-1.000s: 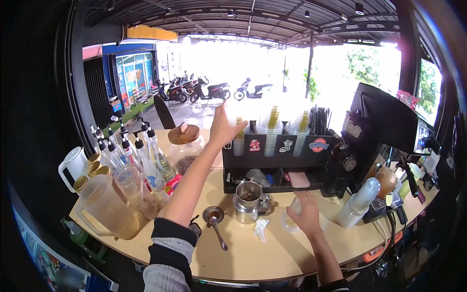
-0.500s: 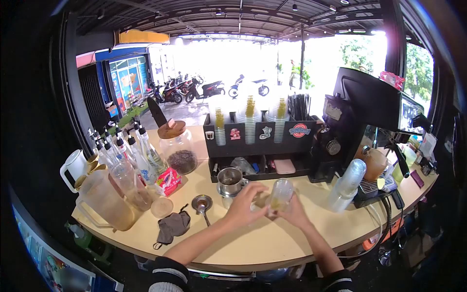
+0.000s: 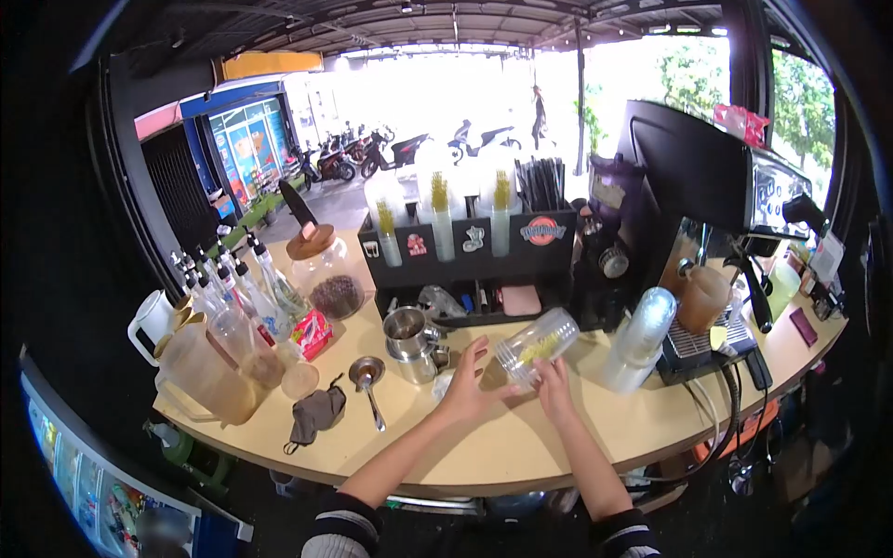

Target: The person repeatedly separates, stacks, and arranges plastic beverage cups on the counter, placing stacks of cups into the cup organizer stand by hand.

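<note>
Step in hand: handling the clear cup [image 3: 539, 346]. The right hand [image 3: 555, 395] grips it, fingers closed on its lower side. The cup is tilted over the tabletop [image 3: 465, 456], between the metal filter pot [image 3: 415, 358] and the cup stack [image 3: 640, 339]. The left hand [image 3: 468, 389] is beside it, fingers wide; contact cannot be confirmed. Judgement: any repositioning calls for light, steady pressure, as thin walls may deform.
</note>
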### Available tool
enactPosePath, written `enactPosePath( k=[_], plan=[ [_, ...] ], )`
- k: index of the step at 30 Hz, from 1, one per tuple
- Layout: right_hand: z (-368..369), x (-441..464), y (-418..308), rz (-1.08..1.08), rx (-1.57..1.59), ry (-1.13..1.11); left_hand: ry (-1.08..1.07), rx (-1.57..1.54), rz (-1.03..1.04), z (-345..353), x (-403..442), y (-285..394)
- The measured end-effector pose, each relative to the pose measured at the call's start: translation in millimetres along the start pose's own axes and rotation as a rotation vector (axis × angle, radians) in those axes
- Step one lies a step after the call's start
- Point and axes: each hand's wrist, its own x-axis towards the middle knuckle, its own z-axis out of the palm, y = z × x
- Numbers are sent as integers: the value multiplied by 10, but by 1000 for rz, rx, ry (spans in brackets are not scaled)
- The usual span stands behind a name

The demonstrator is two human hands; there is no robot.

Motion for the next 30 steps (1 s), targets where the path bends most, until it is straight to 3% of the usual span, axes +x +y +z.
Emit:
enactPosePath(
  k=[2,5,13,21,25,27,30],
  plan=[
    [123,-101,-114,51,125,-70,-54,-212,-4,153,65,-324],
    [66,-64,-65,74,145,-93,-54,-337,-43,248,52,-214],
    [164,-129,-127,114,56,-114,-5,-255,-64,288,-17,-78],
    [107,-59,-33,-215,-19,8,8,-294,-147,293,-167,-47],
    [76,51,-320,-298,92,112,31,-324,-36,337,-212,-219],
    [131,15,-529,-514,-173,39,40,-328,-35,376,-186,-293],
    [202,-49,-690,-603,-363,-14,-13,-312,-52,444,-113,-292]
  ],
)
